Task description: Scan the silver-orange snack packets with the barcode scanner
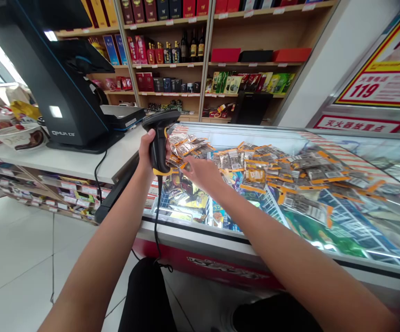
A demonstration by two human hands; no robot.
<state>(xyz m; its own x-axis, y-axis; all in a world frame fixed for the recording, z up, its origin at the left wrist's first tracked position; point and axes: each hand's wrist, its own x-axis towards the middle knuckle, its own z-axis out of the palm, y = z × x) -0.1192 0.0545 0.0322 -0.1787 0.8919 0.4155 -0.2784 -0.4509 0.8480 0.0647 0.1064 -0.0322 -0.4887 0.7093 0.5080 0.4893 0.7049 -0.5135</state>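
My left hand (pixel 146 150) is wrapped around the handle of a black and yellow barcode scanner (pixel 158 147), whose head is up and whose cord hangs down. Just right of it, my right hand (pixel 203 173) pinches the orange edge of a small snack packet (pixel 183 165) at the near side of a pile. Its fingers partly cover that packet. Many more clear packets with orange edges and barcode labels (pixel 234 159) lie across the glass top of a chest freezer (pixel 255 203). One brownish packet (pixel 255 175) rests nearer the front.
To the left, a dark checkout terminal (pixel 71 92) and a white bowl (pixel 21 137) stand on a white counter (pixel 92 161). Wooden shelves (pixel 170 67) with boxes and bottles line the back. A black bar-shaped object (pixel 120 186) sits between counter and freezer.
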